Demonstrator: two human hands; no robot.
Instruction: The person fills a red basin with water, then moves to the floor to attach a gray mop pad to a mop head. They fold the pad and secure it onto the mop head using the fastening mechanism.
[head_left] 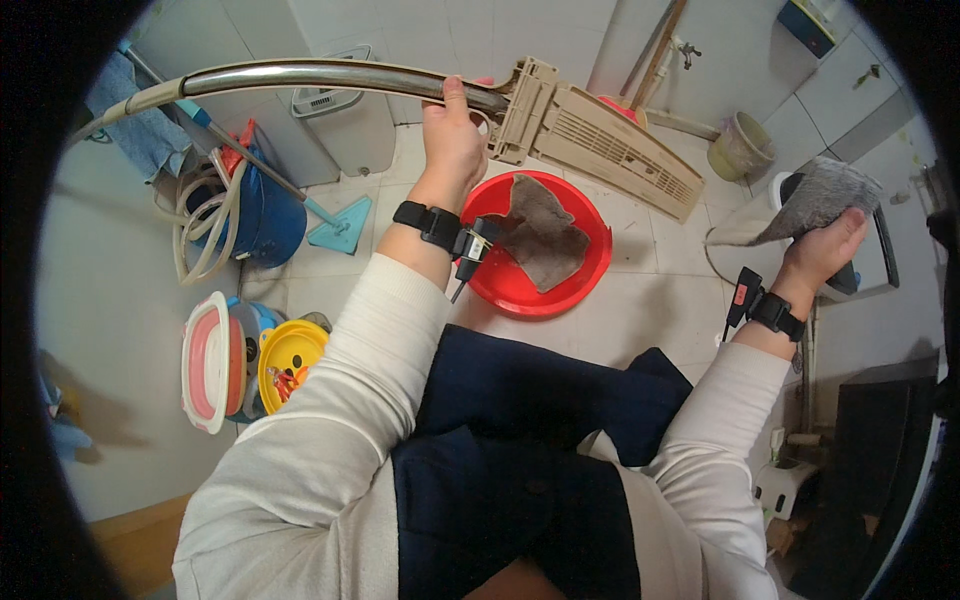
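Note:
My left hand point(452, 145) is closed round the long beige and chrome pole of what looks like a flat mop point(320, 73), close to its head. The mop's beige slotted head plate point(620, 150) points away to the right, bare of cloth. Below it, a red basin point(480, 285) stands on the floor with a wet-looking brown-grey cloth point(545, 235) inside. Off to the right, my right hand point(828, 248) grips a folded grey cloth point(825, 200), fingers partly hidden behind it. The cloth is held up, in front of a white fixture.
At the left are a blue bucket point(262, 215) with a pale hose, a light-blue triangular mop point(342, 228), a pink-and-white folding basin point(207, 360) and a yellow basin point(305, 345). A lined bin point(740, 145) stands far right, below a wall tap point(687, 50).

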